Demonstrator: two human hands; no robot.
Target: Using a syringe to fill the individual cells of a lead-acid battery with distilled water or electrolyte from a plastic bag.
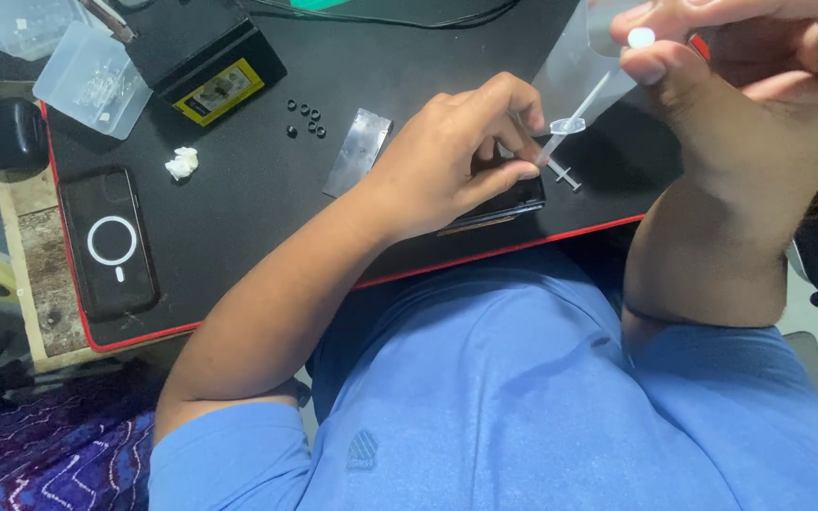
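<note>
One syringe [568, 140], two hands (five black rings [307, 117] nearby).

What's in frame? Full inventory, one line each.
work mat: one, black with red edge, across the desk
phone: one, black with a white ring on its back, left end of the mat
dark device: one, black, flat under the left hand
syringe: one, clear, tip down at the dark device
small rings: about six, black, clustered mid-mat
metal plate: one, grey, right of the rings
wad: one, white, left of the rings
box: one, black with yellow label, top
plastic cases: two, clear, top left
left hand: one, pressing the dark device
right hand: one, holding the syringe plunger
</note>
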